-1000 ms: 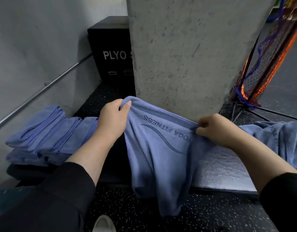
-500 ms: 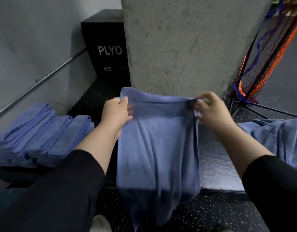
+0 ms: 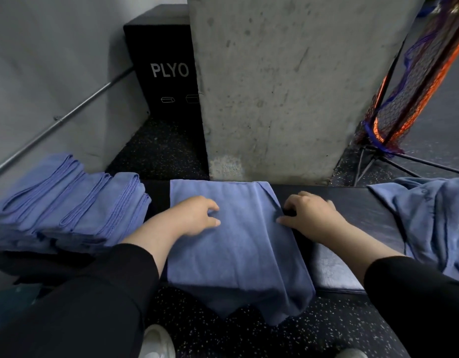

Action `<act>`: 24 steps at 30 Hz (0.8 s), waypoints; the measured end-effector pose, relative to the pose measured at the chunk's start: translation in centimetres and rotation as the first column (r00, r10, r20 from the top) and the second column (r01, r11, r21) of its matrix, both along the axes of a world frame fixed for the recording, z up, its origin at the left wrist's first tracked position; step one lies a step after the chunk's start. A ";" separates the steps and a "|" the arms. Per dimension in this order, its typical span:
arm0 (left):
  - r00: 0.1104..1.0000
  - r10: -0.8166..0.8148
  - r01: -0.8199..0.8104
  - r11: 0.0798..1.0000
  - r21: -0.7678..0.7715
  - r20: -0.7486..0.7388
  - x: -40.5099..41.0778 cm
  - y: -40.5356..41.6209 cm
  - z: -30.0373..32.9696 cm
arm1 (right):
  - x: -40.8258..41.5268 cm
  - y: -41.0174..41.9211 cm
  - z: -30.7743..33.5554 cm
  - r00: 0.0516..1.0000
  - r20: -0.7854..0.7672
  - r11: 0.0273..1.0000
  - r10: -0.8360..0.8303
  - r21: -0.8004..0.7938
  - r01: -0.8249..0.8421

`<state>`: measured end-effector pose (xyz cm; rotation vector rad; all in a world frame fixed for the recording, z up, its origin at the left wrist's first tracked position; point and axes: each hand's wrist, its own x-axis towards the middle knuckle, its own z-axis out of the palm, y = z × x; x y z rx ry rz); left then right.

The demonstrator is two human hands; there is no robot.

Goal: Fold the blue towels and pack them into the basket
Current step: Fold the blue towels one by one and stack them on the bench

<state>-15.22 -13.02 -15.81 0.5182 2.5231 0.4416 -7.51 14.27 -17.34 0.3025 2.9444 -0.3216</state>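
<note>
Head view: towel [image 3: 238,244] lies lengthwise away from the person, overhanging the desk [image 3: 334,270]; left hand [image 3: 195,215] rests loosely curled on it, right hand [image 3: 308,215] pinches its right edge.

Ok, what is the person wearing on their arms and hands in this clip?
Both arms are in black long sleeves, pushed up to leave the forearms uncovered. The left hand and right hand are bare: no gloves, rings, watch or markings visible.
</note>
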 end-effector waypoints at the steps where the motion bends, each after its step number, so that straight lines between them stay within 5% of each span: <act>1: 1.000 0.030 -0.030 1.000 0.008 -0.008 0.2 -0.2 0.0 | 0.2 -0.5 -0.1 1.000 0.004 1.000 -0.005 -0.016 0.005; 4: 0.967 0.168 -0.179 0.983 -0.043 -0.193 0.0 -1.2 0.0 | 0.5 -1.7 -0.5 1.000 0.027 1.000 -0.013 -0.003 0.013; 6: 0.943 0.193 -0.265 0.927 -0.264 -0.270 -0.2 -2.0 0.7 | 0.4 -2.1 -0.7 0.999 0.021 0.999 -0.043 0.013 0.043; 9: 0.972 0.181 -0.233 0.841 -0.488 -0.153 0.2 -2.6 1.1 | -0.1 -1.8 -1.1 0.995 0.019 0.995 -0.098 -0.010 0.099; 16: 0.986 0.132 -0.167 0.837 -0.521 -0.105 -0.7 -2.0 -0.8 | -1.5 0.2 -0.8 0.957 0.013 0.922 -0.289 -0.267 0.282; 18: 0.959 0.193 -0.266 0.872 -0.412 -0.210 -1.3 -1.6 -1.2 | -2.0 0.5 -0.4 0.939 -0.024 0.877 -0.344 -0.364 0.312; 22: 0.789 0.481 -0.437 0.877 0.201 -0.383 -3.4 -0.6 -1.1 | -3.5 1.9 0.1 0.828 -0.093 0.627 -0.553 -0.701 0.340; 24: 0.792 0.507 -0.415 0.855 0.311 -0.339 -3.9 0.1 -0.9 | -3.8 2.9 -0.1 0.839 -0.114 0.667 -0.532 -0.666 0.333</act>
